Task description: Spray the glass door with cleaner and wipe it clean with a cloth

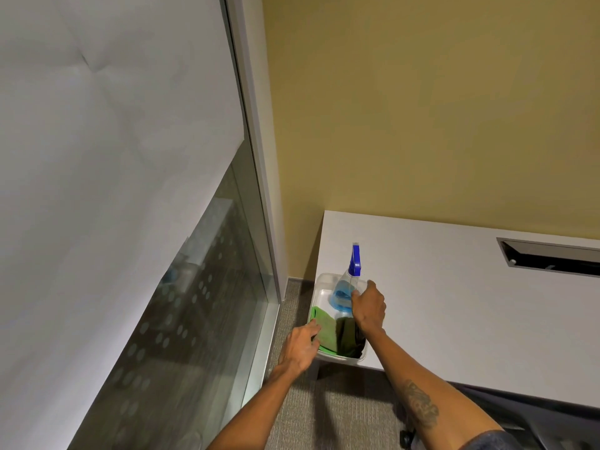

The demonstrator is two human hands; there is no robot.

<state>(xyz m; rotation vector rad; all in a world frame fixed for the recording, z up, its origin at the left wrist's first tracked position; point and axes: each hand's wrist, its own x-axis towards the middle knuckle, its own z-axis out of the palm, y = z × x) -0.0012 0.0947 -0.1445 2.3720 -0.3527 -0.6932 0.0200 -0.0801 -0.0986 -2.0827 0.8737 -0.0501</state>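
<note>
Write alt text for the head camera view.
A person's right hand grips a blue spray bottle standing in a clear tray at the corner of a white desk, while the left hand touches a green cloth in that tray. A glass door stands to the left.

Clear plastic tray (319,280) at white worktop (454,303) corner, beside glass door (201,287). Right hand (368,306) grips spray bottle (345,287), blue liquid, upright in tray. Left hand (300,347) fingers touch green cloth (324,329) in tray.
</note>
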